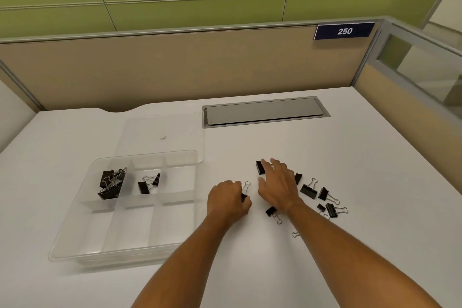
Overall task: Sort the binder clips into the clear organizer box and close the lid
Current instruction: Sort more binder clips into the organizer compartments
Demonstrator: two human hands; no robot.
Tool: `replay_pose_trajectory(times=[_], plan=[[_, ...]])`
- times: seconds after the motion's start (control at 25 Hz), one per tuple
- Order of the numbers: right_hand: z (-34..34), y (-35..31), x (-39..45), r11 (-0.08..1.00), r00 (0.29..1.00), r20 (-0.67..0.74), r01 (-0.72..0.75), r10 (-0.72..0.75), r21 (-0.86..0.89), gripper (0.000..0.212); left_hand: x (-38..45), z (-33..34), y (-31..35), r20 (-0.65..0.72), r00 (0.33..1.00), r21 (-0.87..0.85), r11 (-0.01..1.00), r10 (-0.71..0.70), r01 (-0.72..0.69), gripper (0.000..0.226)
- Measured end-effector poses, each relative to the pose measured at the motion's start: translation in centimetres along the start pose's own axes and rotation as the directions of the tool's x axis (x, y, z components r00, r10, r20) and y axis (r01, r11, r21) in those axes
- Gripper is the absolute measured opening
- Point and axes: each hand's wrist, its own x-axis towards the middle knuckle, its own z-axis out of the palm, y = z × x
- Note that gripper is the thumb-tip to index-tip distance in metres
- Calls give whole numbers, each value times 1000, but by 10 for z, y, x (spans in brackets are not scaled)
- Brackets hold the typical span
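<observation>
A clear organizer box [75, 240] lies on the white desk at the left, its lid [180, 122] open and flat behind it. Large black binder clips [110, 182] fill its far left compartment, and small clips [147, 184] sit in the far middle one. My left hand [228, 201] is closed around a small black clip [246, 194] on the desk. My right hand [280, 184] hovers with fingers spread over a large clip [260, 167]. Several more loose clips [322, 197] lie to its right, and one small clip [272, 212] lies under my wrist.
A grey cable hatch [265, 111] is set into the desk behind the clips. Beige partition walls [175, 65] close off the back and right sides, with a blue "250" sign [344, 31].
</observation>
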Motion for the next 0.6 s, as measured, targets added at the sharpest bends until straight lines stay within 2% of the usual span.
replay_pose_trajectory(times=[0.12,0.28,0.4,0.6], plan=[[-1,-2,16,999,999,27,41,-40,-27,57,3,-6,-4,-33,998,-71,996,-56,54,29],[2,-9,27,992,981,162,113,-103,-52,69,6,-11,-10,-54,996,-104,992,-76,71,29],[9,-12,27,987,979,162,140,-126,-76,55,9,-13,-16,-53,995,-128,989,-82,74,30],[8,-19,23,980,985,80,161,-152,-120,35,5,-19,-24,-70,996,-184,982,-55,41,31]])
